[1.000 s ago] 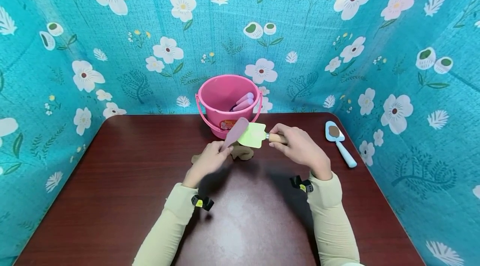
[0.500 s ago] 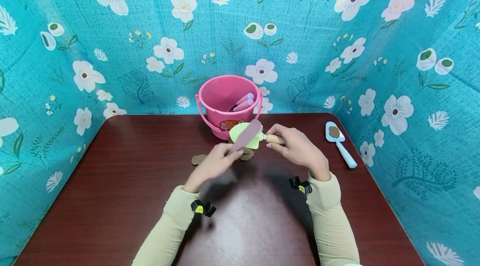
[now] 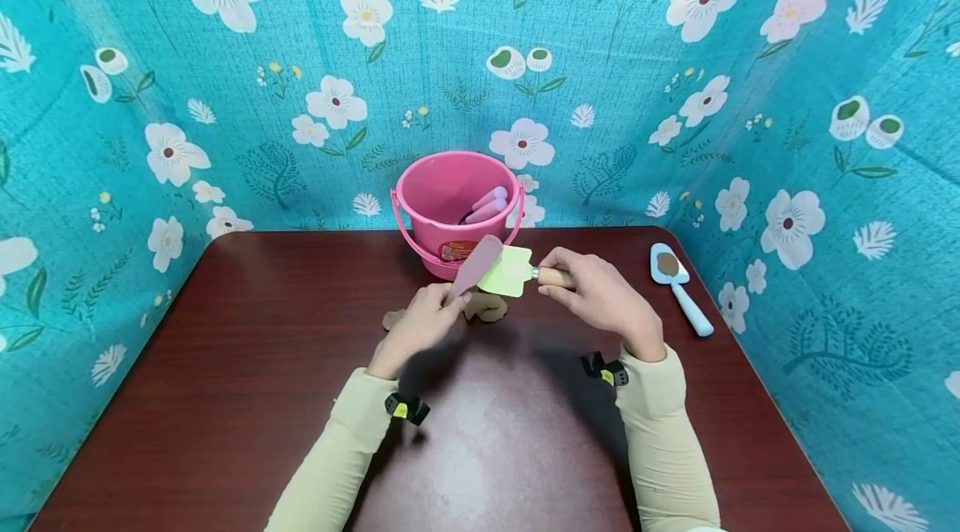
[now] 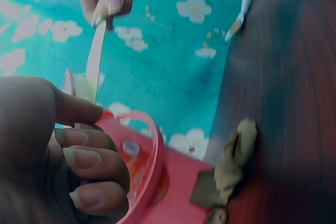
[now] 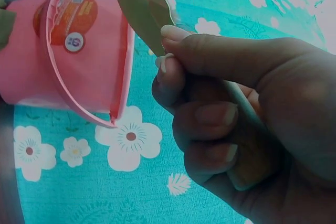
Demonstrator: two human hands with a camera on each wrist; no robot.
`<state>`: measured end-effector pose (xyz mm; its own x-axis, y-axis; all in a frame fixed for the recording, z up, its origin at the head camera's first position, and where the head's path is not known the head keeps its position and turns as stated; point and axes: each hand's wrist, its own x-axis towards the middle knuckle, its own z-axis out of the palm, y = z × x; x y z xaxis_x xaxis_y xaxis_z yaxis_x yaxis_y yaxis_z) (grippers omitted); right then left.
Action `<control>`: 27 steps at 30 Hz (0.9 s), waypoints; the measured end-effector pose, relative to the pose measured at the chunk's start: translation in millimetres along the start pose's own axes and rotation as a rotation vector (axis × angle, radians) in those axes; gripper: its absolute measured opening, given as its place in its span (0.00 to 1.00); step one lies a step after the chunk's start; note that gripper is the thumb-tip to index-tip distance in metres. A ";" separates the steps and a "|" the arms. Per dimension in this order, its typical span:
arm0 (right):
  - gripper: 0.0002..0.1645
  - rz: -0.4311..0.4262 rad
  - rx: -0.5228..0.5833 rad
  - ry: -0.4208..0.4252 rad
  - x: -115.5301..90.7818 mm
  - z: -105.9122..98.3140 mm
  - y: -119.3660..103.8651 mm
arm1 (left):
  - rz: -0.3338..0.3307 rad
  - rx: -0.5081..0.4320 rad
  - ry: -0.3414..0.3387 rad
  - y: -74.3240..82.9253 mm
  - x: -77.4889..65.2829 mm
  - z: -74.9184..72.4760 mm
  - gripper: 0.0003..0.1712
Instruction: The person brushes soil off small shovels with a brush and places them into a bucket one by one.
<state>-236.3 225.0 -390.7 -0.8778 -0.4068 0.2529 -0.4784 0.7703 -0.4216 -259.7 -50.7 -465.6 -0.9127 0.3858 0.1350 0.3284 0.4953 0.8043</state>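
Observation:
My right hand (image 3: 600, 290) grips the wooden handle (image 3: 555, 277) of a hand trowel with a lime-green blade (image 3: 510, 272), blade pointing left. From the left, my left hand (image 3: 423, 319) pinches a flat mauve piece (image 3: 474, 263) that overlaps the tip end of that blade; I cannot tell what kind of thing it is. In the left wrist view the curled fingers (image 4: 97, 158) hide most of it. The green blade (image 5: 142, 9) rises beyond thumb and forefinger in the right wrist view. Crumpled brown cloth-like stuff (image 3: 489, 308) lies on the table beneath both hands.
A pink bucket (image 3: 420, 223) with its handle down stands behind the hands, holding purple-handled tools (image 3: 489, 210). At the table's right edge lies a light-blue trowel (image 3: 692, 311) with a brown patch on its blade. Floral cloth (image 3: 300, 173) hangs behind the dark red table (image 3: 247, 365).
My left hand slid the mauve piece right across the green blade toward its handle, then back left to the tip end. The right hand and trowel have barely shifted.

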 end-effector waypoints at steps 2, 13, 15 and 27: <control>0.15 0.007 0.004 0.000 -0.8 -2.4 0.0 | -0.034 0.025 0.024 -6.4 2.2 -4.0 0.18; 0.15 0.017 0.065 -0.019 -0.2 -1.7 -1.6 | 0.019 -0.047 0.012 6.1 -2.0 -7.4 0.18; 0.15 0.009 0.074 -0.025 0.5 0.0 -2.4 | 0.060 -0.082 -0.030 13.4 -4.7 -3.1 0.18; 0.16 0.007 0.021 -0.033 0.7 0.8 -2.2 | 0.075 -0.018 -0.018 5.9 -1.2 8.3 0.19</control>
<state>-235.9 222.6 -390.2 -0.8815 -0.4172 0.2211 -0.4719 0.7630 -0.4417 -254.6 -41.8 -465.8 -0.8810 0.4353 0.1852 0.3911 0.4502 0.8027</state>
